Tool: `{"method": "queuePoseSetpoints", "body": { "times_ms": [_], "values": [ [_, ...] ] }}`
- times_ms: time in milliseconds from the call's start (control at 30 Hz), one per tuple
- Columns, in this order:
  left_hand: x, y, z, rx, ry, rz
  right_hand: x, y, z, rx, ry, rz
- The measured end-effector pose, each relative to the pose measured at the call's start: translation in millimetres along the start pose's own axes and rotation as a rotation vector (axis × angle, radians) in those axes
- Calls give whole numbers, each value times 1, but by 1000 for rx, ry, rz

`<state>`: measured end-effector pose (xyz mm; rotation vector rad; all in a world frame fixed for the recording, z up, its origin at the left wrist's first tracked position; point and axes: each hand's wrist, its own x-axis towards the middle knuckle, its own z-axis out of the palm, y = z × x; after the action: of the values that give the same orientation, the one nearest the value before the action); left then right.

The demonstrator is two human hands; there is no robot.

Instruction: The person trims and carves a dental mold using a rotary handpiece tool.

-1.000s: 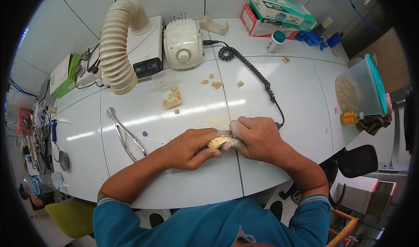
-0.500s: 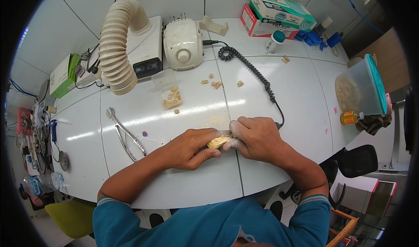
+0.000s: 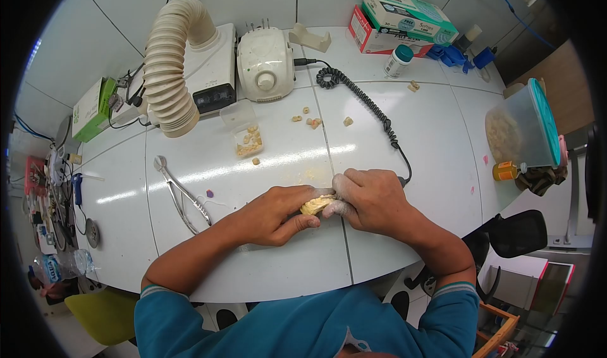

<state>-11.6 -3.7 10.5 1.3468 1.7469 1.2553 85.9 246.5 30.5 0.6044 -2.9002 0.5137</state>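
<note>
Pinching piece (image 3: 315, 207) in left hand (image 3: 278, 216), over table (image 3: 297, 269); curling right hand (image 3: 376, 200) in at its right end, hiding grip there, so not telling what is held. Lying crosswise between hands, slanting slightly away rightward along long axis.

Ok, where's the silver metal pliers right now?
Head view: the silver metal pliers lie on the white tabletop, left side, just beyond the person's left forearm.

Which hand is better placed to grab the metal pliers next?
Probably the left hand: the pliers lie on its side. The right hand is farther off, though both are busy at the yellow piece.
</note>
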Motion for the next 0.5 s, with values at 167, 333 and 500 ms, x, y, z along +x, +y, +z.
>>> {"method": "queuePoseSetpoints", "body": {
  "times_ms": [167,333,500],
  "values": [
    [-1,-5,0,7,-32,20,1,0,0,-13,16,4],
    [0,-3,0,3,-25,26,0,-1,0,-12,6,8],
    [-1,-5,3,-14,13,10,0,-1,0,-9,2,6]
  ]
}}
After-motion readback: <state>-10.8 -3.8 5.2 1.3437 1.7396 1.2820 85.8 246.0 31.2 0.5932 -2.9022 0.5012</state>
